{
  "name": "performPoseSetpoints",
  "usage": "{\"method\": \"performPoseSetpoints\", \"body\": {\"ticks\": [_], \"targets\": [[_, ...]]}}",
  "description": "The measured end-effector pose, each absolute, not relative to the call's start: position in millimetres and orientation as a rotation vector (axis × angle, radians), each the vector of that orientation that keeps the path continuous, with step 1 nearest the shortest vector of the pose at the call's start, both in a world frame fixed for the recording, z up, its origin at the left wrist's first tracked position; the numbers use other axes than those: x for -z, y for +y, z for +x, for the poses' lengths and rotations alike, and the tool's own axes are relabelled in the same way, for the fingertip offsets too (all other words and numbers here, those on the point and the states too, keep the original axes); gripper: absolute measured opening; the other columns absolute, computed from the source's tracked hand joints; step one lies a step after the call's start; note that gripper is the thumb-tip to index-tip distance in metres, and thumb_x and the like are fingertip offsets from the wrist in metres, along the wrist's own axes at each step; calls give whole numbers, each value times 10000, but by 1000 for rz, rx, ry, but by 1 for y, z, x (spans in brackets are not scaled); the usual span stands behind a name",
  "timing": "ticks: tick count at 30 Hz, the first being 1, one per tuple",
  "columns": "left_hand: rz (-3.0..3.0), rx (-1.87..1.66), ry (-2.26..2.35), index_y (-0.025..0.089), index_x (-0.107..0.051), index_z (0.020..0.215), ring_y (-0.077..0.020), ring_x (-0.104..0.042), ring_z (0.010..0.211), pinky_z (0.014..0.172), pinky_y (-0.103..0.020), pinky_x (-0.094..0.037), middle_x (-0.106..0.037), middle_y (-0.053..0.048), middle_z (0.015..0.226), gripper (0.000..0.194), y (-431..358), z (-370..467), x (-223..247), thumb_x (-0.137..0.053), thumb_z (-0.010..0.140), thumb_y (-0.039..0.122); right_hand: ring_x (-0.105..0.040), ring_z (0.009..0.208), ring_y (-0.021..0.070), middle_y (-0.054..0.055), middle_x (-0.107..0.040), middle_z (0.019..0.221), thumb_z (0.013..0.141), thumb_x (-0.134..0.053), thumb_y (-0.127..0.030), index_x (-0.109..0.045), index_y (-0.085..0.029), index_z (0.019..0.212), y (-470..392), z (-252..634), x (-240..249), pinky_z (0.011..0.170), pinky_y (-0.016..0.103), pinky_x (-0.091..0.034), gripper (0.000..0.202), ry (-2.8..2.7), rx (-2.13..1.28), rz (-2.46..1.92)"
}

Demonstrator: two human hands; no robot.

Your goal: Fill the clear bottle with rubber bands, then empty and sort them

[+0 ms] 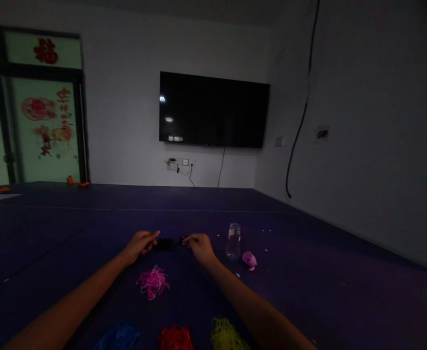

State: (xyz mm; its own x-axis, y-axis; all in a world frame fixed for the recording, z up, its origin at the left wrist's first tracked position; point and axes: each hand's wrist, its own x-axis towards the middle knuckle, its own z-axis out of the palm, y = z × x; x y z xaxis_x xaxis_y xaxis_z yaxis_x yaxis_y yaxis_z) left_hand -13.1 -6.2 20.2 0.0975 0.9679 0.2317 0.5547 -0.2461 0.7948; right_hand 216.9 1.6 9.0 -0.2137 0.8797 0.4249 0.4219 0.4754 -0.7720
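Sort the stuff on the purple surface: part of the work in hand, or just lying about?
Work in hand:
- black strands, with left hand and right hand at them
- likely too: pink pile, blue pile, red pile, yellow pile

Lying about, apparently:
- clear jar, pink piece (untouched, role unclear)
- white scraps

Left forearm (85,292) and right forearm (244,297) bare along their visible length, slim, smooth-outlined, each tapering toward the wrist (125,256). Past the wrist, left hand (139,244) and right hand (200,246) ungloved; fingers (190,238) slender, nails too dim to read.
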Motion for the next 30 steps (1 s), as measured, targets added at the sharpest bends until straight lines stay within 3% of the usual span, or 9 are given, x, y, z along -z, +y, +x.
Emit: {"method": "performPoseSetpoints", "body": {"ticks": [2,5,10,19,30], "targets": [[1906,-1161,1551,163,-580,598,-111,-413,394,419,-221,-300,-458,31,446,657,-4,-9,-18,-305,735,744,-637,833,162,46,-706,882,776,-392,-128,-707,-186,862,6,235,-11,744,251,-460,331,-1765,-411,-1271],[2007,-1263,1625,175,-600,592,-163,-520,542,533,-255,-374,-534,1,529,529,-7,-6,-15,-409,764,638,-606,969,180,49,-685,1005,816,-394,-151,-690,-210,952,9,256,-8,847,272,-427,331,-1838,-105,-1526],[2506,-1203,1663,199,-650,680,-203,-577,768,740,-308,-423,-651,-39,731,310,-11,-5,-11,-463,830,396,-583,1019,202,93,-676,1018,819,-384,-121,-688,-177,952,8,260,-4,890,286,-397,337,-1998,25,-1599],[2739,-1057,1685,177,-650,729,-200,-588,787,737,-313,-445,-662,-62,790,266,-9,-5,-9,-437,866,257,-574,1037,217,112,-674,1015,762,-426,-87,-681,-159,992,0,249,-9,893,283,-379,351,-2272,94,-1508],[2760,-954,1630,184,-652,722,-188,-590,787,756,-300,-435,-661,-52,786,254,-8,-5,-8,-449,867,234,-583,986,249,159,-655,1010,770,-408,-84,-662,-95,965,-1,249,-10,847,310,-389,322,-2322,158,-1589]]}}
